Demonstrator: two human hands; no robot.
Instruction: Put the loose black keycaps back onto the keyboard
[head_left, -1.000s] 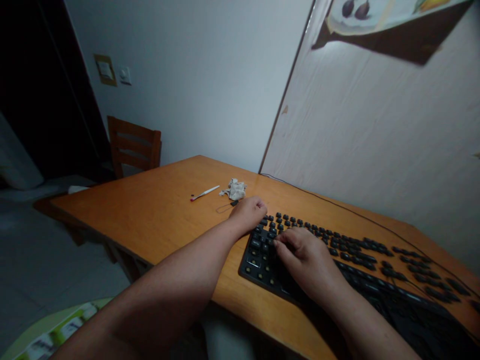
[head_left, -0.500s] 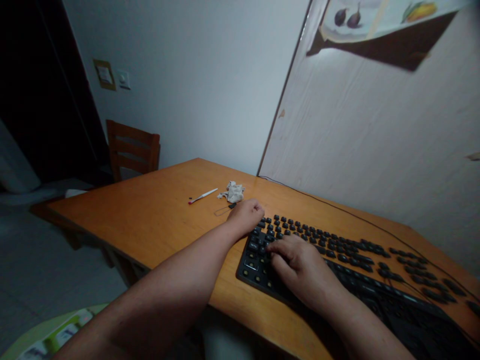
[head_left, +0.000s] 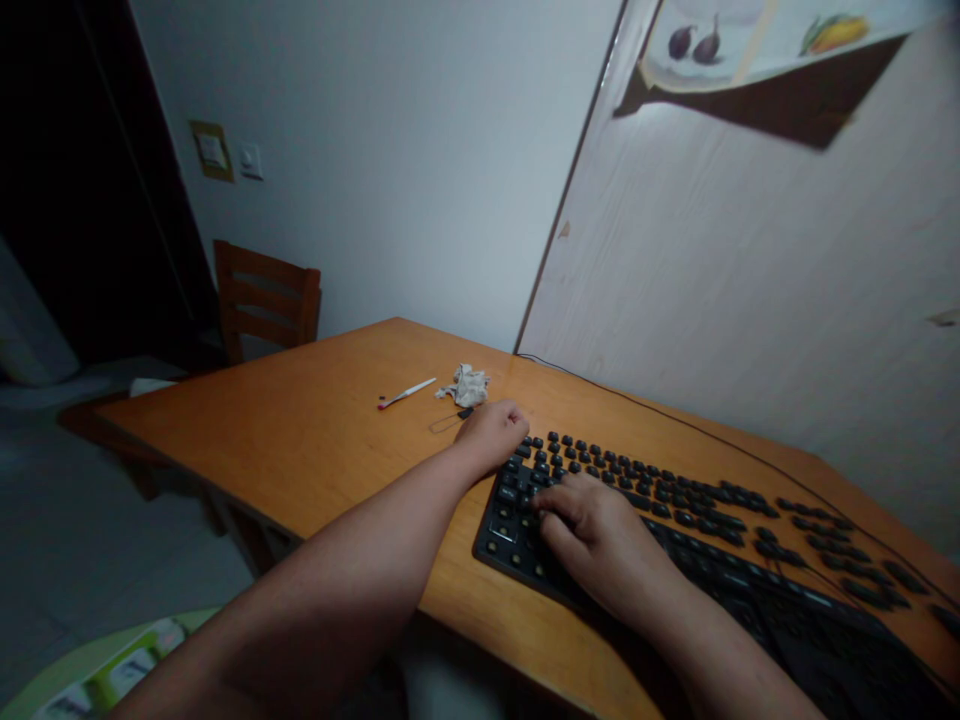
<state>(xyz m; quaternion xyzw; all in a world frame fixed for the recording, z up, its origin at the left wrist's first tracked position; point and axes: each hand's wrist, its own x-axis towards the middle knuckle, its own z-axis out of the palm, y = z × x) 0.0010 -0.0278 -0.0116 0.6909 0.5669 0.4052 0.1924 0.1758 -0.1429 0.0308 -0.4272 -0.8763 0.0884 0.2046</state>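
Note:
A black keyboard (head_left: 517, 565) lies along the near edge of the wooden table. Some of its key positions are bare and others carry keycaps. My right hand (head_left: 600, 530) is over its left part, with thumb and forefinger closed at a black keycap (head_left: 534, 498) there. By the keyboard's far left corner rests my left hand (head_left: 493, 432), closed in a fist. Whatever its fingers hold, if anything, is hidden. Rows of loose black keycaps (head_left: 637, 468) are laid out on the table behind the keyboard.
Left of the keycaps lie a crumpled grey-white tissue or cloth (head_left: 466, 386), a white brush-like tool (head_left: 409, 392) and a thin wire loop (head_left: 442, 424). A black cable (head_left: 660, 410) runs along the table's back. A wooden chair (head_left: 266, 300) stands beyond the far left side.
Both hands stay in nearly the same places. My right hand has shifted only very slightly at the keyboard, and the camera view has moved a little.

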